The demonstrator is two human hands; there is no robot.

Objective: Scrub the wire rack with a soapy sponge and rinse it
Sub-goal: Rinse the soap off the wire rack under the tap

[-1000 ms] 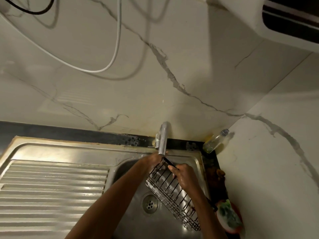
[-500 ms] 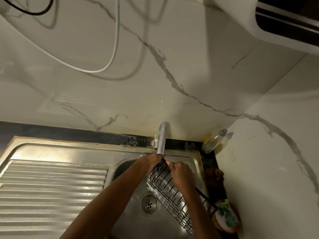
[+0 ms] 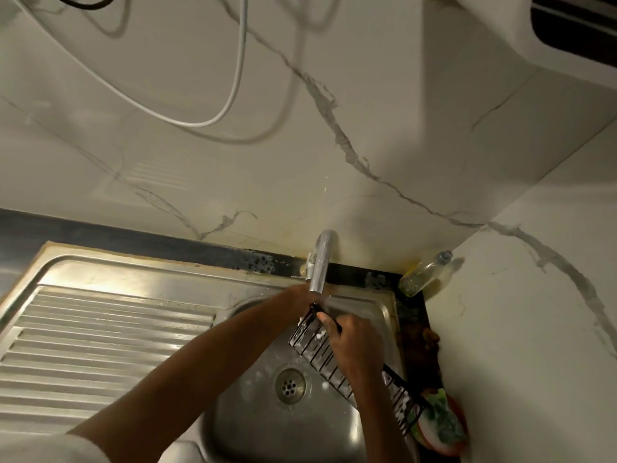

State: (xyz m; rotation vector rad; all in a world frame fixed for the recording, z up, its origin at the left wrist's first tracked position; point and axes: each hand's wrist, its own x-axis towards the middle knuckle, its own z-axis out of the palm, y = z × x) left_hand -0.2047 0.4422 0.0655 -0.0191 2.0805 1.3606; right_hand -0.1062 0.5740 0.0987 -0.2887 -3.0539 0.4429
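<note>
At the far left lies the ribbed draining board [image 3: 100, 332], then the sink [image 3: 277, 426] with its drain [image 3: 289, 385]. My left hand [image 3: 302, 294] reaches under the tap [image 3: 320, 262] at the top corner of the foamy wire rack [image 3: 320, 352], though I cannot tell how its fingers lie. My right hand [image 3: 354, 342] curls round the rack's upper rim, holding it tilted over the sink, and at the far right a green sponge [image 3: 445, 421] sits in a red dish [image 3: 459, 412], with a bottle [image 3: 422, 274] in the corner.

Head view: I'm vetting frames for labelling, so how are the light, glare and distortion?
Head view: dim, warm light; glare streaks on the draining board; wide-angle bending of wall and sink edges; soft blur on both hands at the wire rack.
</note>
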